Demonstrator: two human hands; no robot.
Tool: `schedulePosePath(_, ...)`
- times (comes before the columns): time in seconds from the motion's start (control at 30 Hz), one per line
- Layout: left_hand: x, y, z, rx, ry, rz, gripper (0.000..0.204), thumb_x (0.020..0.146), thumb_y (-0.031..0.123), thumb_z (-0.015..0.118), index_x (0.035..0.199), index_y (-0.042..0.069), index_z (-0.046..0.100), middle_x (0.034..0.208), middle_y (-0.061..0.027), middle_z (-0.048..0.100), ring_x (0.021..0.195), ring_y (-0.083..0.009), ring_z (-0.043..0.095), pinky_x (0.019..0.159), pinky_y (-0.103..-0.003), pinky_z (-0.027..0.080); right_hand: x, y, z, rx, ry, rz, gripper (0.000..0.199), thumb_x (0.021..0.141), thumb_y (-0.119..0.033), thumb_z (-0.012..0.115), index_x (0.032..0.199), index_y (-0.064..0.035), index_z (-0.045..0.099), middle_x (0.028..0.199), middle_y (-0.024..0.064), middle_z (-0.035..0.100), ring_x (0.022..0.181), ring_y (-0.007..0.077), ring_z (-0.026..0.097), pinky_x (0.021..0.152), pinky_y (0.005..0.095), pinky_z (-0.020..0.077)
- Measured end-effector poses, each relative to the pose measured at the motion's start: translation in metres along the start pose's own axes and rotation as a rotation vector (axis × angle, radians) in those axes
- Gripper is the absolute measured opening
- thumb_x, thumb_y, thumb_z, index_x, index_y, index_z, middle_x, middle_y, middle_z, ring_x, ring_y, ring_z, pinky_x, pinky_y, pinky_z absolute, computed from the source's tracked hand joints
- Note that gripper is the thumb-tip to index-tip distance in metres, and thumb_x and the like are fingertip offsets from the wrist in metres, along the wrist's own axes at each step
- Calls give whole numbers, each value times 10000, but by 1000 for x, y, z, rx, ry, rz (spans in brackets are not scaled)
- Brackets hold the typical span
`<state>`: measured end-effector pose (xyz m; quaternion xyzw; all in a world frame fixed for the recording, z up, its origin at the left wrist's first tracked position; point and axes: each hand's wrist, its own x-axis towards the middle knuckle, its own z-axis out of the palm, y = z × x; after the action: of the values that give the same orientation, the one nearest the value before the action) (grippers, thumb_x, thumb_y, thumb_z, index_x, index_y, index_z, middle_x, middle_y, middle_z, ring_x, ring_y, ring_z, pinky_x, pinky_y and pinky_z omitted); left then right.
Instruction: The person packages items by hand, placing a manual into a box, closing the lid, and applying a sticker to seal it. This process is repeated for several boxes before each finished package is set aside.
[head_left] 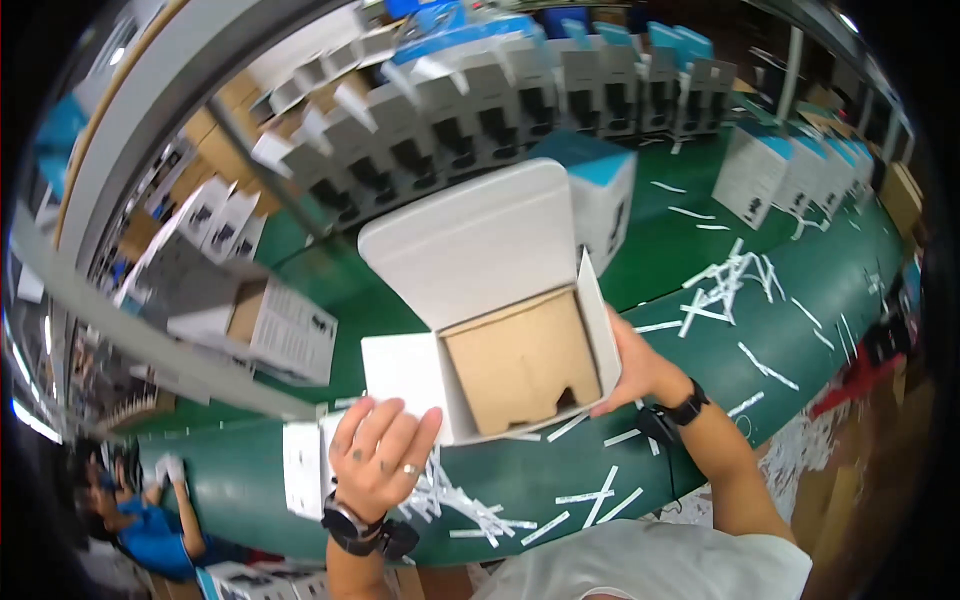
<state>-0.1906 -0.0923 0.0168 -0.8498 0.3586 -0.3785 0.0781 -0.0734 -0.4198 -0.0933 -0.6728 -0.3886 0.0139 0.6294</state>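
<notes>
I hold an open white carton (480,250) over the green belt (790,290). Its lid stands up at the back and its side flaps are spread. Inside sits a brown cardboard insert (525,360) with a small notch at its lower edge. My left hand (380,455), with a ring and a dark wristwatch, grips the carton's left flap and lower corner. My right hand (640,370), with a black wristband, holds the right wall of the carton from outside.
Rows of open grey-and-white cartons (480,110) with blue lids line the far side. A closed white-and-blue box (605,195) stands behind my carton. White paper strips (725,285) litter the belt. A person in blue (150,530) sits lower left.
</notes>
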Motion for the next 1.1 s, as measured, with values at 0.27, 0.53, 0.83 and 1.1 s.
schedulePosePath(0.27, -145, -46, 28, 20, 106, -1065, 323, 874, 118, 693, 1170, 0, 638, 1081, -187, 617, 972, -353, 628, 834, -418, 513, -53, 33, -1, 205, 368, 171, 981, 596, -397, 913, 1335, 64, 461, 1227, 127, 604, 1079, 218, 625, 907, 353, 521)
schedulePosePath(0.53, -190, 21, 78, 198, -440, -1156, 328, 811, 214, 716, 1065, 8, 686, 1059, -120, 649, 918, -324, 615, 755, -426, 526, -56, 25, 12, 66, 264, 266, 746, 673, -227, 870, 1295, 14, 536, 1189, 64, 641, 1085, 152, 611, 974, 332, 472)
schedulePosePath(0.83, -143, 7, 7, 71, 247, -1097, 125, 885, 67, 667, 954, -29, 707, 930, -135, 673, 813, -276, 621, 748, -382, 494, -101, 15, -7, -296, 325, 536, 353, 956, -24, 531, 1308, -3, 515, 935, 19, 629, 762, 76, 546, 701, 217, 452)
schedulePosePath(1.1, 36, 33, -33, -52, 1121, -636, 339, 834, 3, 664, 1158, -78, 604, 1086, -141, 629, 864, -243, 615, 699, -324, 530, -89, -12, 6, -308, 156, 500, 246, 1005, -98, 462, 1208, 8, 553, 854, 62, 699, 566, 94, 530, 551, 254, 456)
